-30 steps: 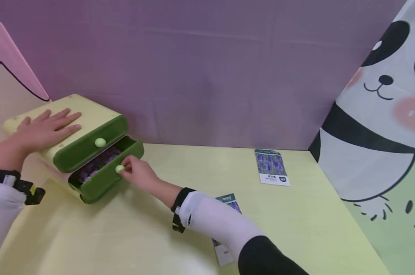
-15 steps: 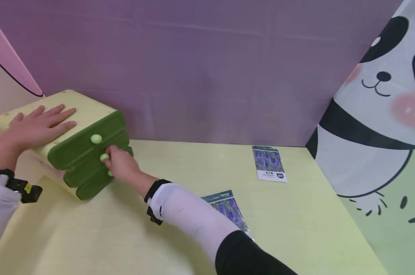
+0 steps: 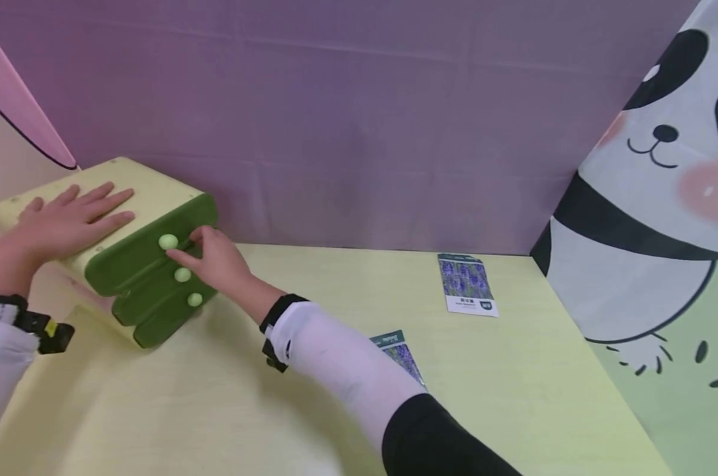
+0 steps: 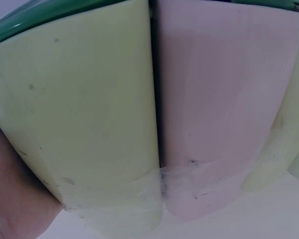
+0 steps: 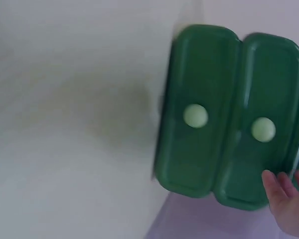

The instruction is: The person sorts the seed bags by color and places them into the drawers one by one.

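On the left of the head view stands a small drawer unit (image 3: 151, 185) with a pale yellow top and three green drawer fronts, all pushed in. Each front carries a round pale knob. My left hand (image 3: 67, 225) lies flat on the top with fingers spread; the left wrist view shows the unit's yellow and pink side walls (image 4: 224, 99). My right hand (image 3: 219, 261) is at the drawer fronts, thumb and fingers apart, thumb tip just below the top knob (image 3: 168, 242). In the right wrist view its fingertips are near the middle drawer front (image 5: 249, 169), beside the middle knob (image 5: 263, 130).
A seed packet with a purple flower picture (image 3: 466, 284) lies at the back right of the pale table (image 3: 543, 370). Another packet (image 3: 399, 350) lies partly hidden behind my right sleeve. A purple backdrop (image 3: 359, 132) rises behind, and a panda-print cloth (image 3: 650, 198) hangs at right.
The middle drawer, with purple things inside, stood pulled out and has been pushed in. My right hand has let go of its knob and moved up toward the top knob; the left stays put.
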Tool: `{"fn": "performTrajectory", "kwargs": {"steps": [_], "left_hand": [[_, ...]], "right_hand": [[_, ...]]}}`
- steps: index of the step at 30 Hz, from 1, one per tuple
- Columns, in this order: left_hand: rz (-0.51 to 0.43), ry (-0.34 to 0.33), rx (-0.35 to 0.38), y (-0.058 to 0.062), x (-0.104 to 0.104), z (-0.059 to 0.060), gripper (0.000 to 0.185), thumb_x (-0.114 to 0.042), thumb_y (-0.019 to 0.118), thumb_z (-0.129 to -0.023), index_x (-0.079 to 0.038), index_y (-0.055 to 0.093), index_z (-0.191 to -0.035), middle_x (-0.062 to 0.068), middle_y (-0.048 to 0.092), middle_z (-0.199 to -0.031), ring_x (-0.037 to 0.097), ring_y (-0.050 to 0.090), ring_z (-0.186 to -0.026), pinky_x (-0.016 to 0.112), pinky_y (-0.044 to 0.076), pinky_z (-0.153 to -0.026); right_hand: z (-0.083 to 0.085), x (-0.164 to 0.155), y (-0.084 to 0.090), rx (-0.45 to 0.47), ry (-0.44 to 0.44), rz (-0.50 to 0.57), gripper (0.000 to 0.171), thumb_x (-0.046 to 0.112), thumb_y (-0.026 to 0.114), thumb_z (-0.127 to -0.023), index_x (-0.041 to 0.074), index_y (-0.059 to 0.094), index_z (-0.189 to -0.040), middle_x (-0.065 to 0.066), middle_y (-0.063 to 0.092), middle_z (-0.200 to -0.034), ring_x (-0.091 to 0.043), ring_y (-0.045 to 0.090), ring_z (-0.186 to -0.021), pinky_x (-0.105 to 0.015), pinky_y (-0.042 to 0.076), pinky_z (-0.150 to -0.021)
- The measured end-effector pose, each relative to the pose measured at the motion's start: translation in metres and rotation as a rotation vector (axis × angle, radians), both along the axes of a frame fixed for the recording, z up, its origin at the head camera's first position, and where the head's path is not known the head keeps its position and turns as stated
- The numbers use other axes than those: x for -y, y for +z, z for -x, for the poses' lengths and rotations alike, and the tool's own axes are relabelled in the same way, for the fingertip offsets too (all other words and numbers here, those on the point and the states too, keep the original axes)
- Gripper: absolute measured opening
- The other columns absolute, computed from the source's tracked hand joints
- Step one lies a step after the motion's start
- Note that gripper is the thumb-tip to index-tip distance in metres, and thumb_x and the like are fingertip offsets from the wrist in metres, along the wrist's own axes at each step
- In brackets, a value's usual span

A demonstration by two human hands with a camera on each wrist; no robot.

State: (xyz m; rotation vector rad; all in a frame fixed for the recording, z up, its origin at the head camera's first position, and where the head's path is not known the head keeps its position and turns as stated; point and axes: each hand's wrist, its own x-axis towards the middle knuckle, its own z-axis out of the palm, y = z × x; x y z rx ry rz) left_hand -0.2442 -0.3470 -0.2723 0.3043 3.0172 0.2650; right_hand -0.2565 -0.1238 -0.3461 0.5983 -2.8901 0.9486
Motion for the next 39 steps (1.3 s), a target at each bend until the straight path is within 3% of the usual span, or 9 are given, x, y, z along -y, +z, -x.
{"fn": "performTrajectory", "kwargs": {"steps": [5,15,28,39], "left_hand": [[0.007,0.007,-0.009,0.000,0.002,-0.002,0.068,-0.056,0.019,-0.102,-0.022,-0.005,-0.156,0.019,-0.017,-0.159,0.061,-0.014,-0.136,0.082,-0.009,-0.096],[-0.001,0.006,-0.004,-0.003,-0.007,0.002,0.071,-0.059,0.019,-0.101,-0.020,-0.004,-0.156,0.020,-0.016,-0.158,0.061,-0.014,-0.136,0.081,-0.010,-0.097],[-0.010,-0.005,-0.039,0.001,-0.005,0.010,0.067,-0.057,0.020,-0.101,-0.024,-0.002,-0.156,0.016,-0.015,-0.160,0.059,-0.014,-0.137,0.082,-0.009,-0.097],[-0.024,-0.025,-0.018,-0.001,-0.013,0.006,0.067,-0.055,0.019,-0.102,-0.023,-0.004,-0.156,0.016,-0.017,-0.160,0.059,-0.016,-0.137,0.081,-0.011,-0.097]], "right_hand": [[-0.005,0.005,0.012,0.003,0.022,0.017,0.043,0.058,0.056,-0.090,0.025,0.059,-0.118,0.016,0.059,-0.111,0.004,0.054,-0.100,-0.007,0.044,-0.079],[-0.007,0.002,0.025,-0.020,0.021,-0.103,0.031,0.049,0.056,-0.094,0.023,0.059,-0.111,0.015,0.058,-0.099,0.003,0.053,-0.089,-0.007,0.041,-0.069],[-0.014,-0.042,0.030,-0.014,0.103,-0.104,0.030,0.046,0.061,-0.092,0.020,0.062,-0.108,0.013,0.060,-0.098,0.003,0.055,-0.083,-0.007,0.042,-0.064],[-0.034,-0.083,0.014,-0.022,0.116,0.049,0.029,0.038,0.065,-0.092,0.014,0.063,-0.107,0.007,0.057,-0.104,-0.003,0.056,-0.093,-0.005,0.042,-0.073]]}}
